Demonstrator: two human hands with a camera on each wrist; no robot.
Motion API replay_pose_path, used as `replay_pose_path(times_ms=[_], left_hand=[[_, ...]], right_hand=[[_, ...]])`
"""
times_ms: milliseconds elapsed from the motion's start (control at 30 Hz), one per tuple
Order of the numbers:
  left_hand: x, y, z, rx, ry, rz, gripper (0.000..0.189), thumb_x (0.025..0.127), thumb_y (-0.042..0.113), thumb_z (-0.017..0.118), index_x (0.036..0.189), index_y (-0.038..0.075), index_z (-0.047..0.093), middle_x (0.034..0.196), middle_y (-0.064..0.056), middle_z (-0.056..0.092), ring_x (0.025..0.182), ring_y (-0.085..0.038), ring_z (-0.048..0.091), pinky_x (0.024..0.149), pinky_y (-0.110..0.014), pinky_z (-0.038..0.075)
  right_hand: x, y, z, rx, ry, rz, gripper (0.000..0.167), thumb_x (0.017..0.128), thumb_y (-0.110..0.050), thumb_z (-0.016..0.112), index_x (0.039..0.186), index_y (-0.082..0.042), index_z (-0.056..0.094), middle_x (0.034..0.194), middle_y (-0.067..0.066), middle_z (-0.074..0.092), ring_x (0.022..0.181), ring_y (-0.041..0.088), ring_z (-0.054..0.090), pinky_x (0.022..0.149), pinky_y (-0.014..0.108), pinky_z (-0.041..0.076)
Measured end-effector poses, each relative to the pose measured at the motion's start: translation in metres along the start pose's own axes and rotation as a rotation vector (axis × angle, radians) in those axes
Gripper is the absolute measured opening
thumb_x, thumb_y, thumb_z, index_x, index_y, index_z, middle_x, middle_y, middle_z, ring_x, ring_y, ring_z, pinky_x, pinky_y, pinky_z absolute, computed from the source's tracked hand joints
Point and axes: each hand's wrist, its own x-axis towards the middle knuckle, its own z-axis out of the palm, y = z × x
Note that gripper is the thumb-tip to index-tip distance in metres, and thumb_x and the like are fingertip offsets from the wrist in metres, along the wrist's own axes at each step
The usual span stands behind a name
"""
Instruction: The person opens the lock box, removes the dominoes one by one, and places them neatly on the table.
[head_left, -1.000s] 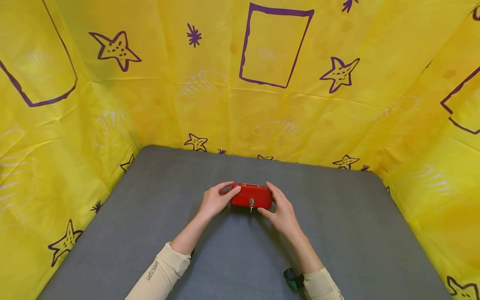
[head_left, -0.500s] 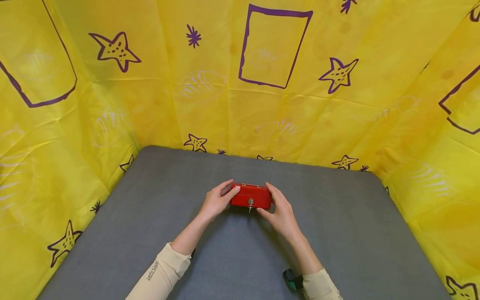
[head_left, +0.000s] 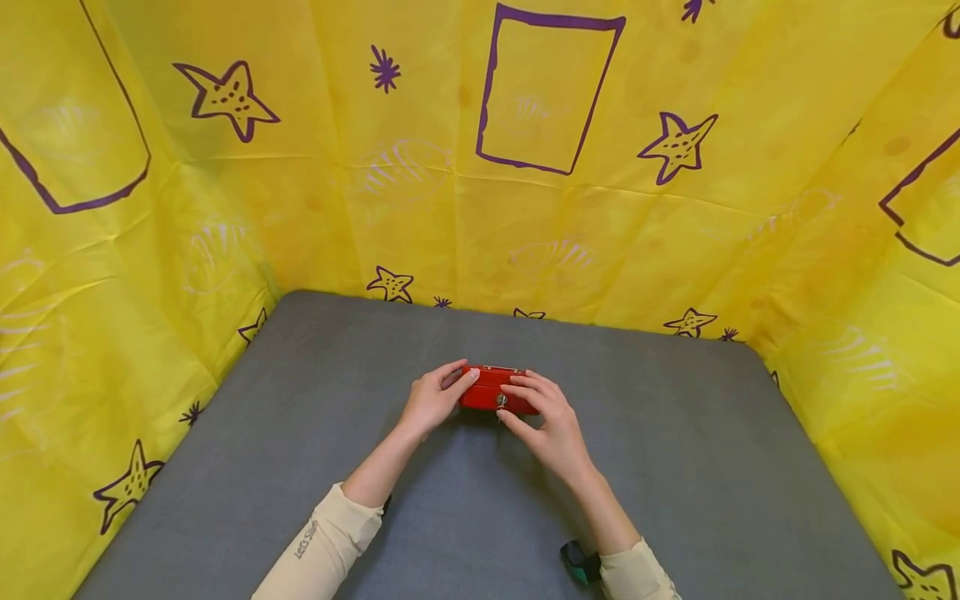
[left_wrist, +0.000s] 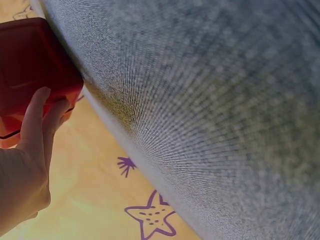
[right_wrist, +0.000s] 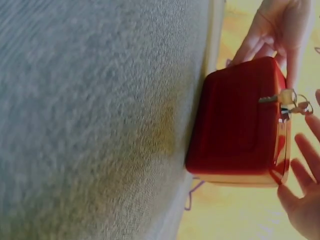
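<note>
A small red cash box (head_left: 480, 393), with a metal handle on its lid, stands on the grey tabletop. A key (right_wrist: 268, 99) sits by the lock on its front, and a ring with a second key (right_wrist: 302, 107) hangs there. My left hand (head_left: 430, 403) grips the box's left end, thumb on the lid's front edge and fingers behind. My right hand (head_left: 551, 423) is at the box's right front, fingers spread over the lid and front. Its index finger and thumb lie either side of the lock, with a gap between them. One fingertip is at the box's corner in the right wrist view.
The grey tabletop (head_left: 360, 342) stretches around the box on all sides. Yellow cloth walls (head_left: 420, 217) with purple starfish drawings enclose its back and both sides. A dark wrist device (head_left: 581, 563) is on the right forearm.
My right hand has left the box's right end and moved left across its front, bringing its index finger and thumb to the lock. My left hand and the box have stayed put.
</note>
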Motion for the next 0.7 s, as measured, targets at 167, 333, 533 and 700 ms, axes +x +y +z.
replay_pose_path(times_ms=[167,333,533,700], left_hand=[[0.0000,0.0008,-0.0008,-0.001,0.001,-0.001,0.055,0.092,0.039,0.066,0.136,0.007,0.057,0.131,-0.017,0.060,0.112,-0.030,0.063,0.079,-0.038,0.057],[0.0003,0.0003,-0.0010,0.000,-0.001,0.007,0.055,0.092,0.039,0.067,0.136,0.006,0.058,0.130,-0.017,0.060,0.113,-0.030,0.062,0.079,-0.037,0.057],[0.0016,-0.0001,-0.0011,-0.005,0.002,0.008,0.055,0.092,0.039,0.067,0.136,0.006,0.058,0.130,-0.016,0.060,0.113,-0.029,0.063,0.080,-0.037,0.057],[0.0007,0.0008,-0.0008,-0.007,0.008,0.011,0.055,0.092,0.038,0.067,0.135,0.006,0.058,0.129,-0.017,0.061,0.112,-0.029,0.063,0.079,-0.037,0.057]], right_hand=[[0.0017,-0.0008,0.0048,-0.021,0.020,0.118,0.048,0.083,-0.022,0.079,0.127,-0.012,0.064,0.139,0.006,0.053,0.134,0.029,0.039,0.102,0.053,0.042],[0.0025,-0.0026,0.0068,0.005,0.011,0.331,0.076,0.083,-0.032,0.078,0.148,-0.016,0.042,0.154,0.007,0.032,0.138,0.031,0.033,0.102,0.054,0.041],[0.0036,-0.0033,0.0072,0.140,-0.011,0.565,0.092,0.082,-0.038,0.078,0.155,-0.015,0.025,0.154,0.011,0.033,0.132,0.033,0.044,0.102,0.048,0.043],[0.0037,-0.0027,0.0068,0.182,-0.018,0.605,0.092,0.082,-0.037,0.078,0.154,-0.014,0.026,0.153,0.014,0.035,0.130,0.035,0.046,0.102,0.047,0.043]])
